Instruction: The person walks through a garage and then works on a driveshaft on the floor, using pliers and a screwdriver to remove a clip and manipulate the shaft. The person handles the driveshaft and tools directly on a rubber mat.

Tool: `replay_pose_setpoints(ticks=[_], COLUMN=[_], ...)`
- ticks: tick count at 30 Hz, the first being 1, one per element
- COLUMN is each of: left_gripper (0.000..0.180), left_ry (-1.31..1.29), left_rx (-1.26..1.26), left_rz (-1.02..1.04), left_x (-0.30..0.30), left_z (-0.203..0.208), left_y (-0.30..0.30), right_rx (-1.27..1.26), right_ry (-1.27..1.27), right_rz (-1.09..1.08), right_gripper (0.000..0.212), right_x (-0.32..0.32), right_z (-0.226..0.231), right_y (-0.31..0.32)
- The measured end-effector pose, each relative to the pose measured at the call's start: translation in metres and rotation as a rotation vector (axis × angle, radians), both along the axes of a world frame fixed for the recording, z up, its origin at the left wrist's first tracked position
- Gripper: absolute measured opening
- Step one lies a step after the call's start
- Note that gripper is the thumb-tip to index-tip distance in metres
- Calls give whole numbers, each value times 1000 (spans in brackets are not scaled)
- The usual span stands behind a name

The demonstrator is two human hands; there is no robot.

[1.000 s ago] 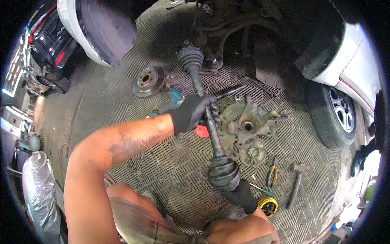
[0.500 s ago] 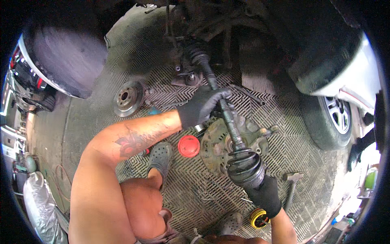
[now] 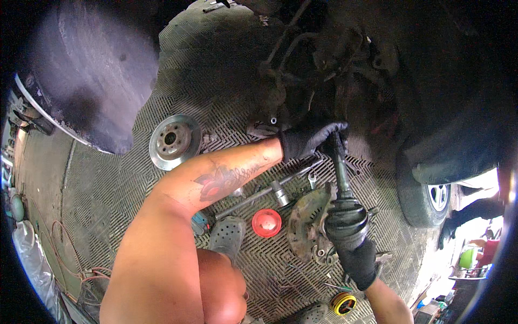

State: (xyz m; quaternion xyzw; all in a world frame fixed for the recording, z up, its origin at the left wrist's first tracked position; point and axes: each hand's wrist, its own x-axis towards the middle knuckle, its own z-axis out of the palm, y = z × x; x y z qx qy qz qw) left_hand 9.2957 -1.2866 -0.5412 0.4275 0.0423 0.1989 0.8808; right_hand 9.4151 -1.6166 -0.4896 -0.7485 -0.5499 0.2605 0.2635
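Note:
Both my hands wear black gloves and hold a black, greasy axle shaft [image 3: 342, 175] with a ribbed rubber boot [image 3: 347, 217] at its near end. My left hand [image 3: 313, 141] is wrapped round the bar at its far part. Below the boot, my right hand [image 3: 358, 263] grips the near joint end. Beyond my left hand the far end of the shaft is lost in the dark under the car. On the floor beneath the shaft lies a rusty steering knuckle with its splash shield [image 3: 303, 221], partly covered by the boot and my right hand.
A brake disc [image 3: 162, 154] lies left of my left forearm. Near my shoe are a red round lid [image 3: 267, 222] and a long bar [image 3: 245, 202] with a socket [image 3: 280, 193]. A yellow-rimmed round container [image 3: 344, 304] sits near me. A wheel [image 3: 415, 200] stands at right; dark suspension parts [image 3: 324, 59] hang ahead.
The view has shifted. Both hands have carried the shaft rightward, and it now points more straight ahead. Its far joint, visible before, is now hidden in shadow or behind my left hand.

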Motion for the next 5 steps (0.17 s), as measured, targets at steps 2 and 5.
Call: replay_pose_setpoints(ticks=[2, 5], left_gripper=[40, 45], left_ry=[-9, 29], left_rx=[8, 88], left_rz=[7, 94], left_x=[-10, -7], left_z=[-21, -3], left_y=[26, 36], right_rx=[75, 176], right_ry=[54, 237], right_rz=[-1, -104], right_gripper=[22, 30], right_x=[-24, -37], right_z=[-16, -25], right_y=[28, 53])
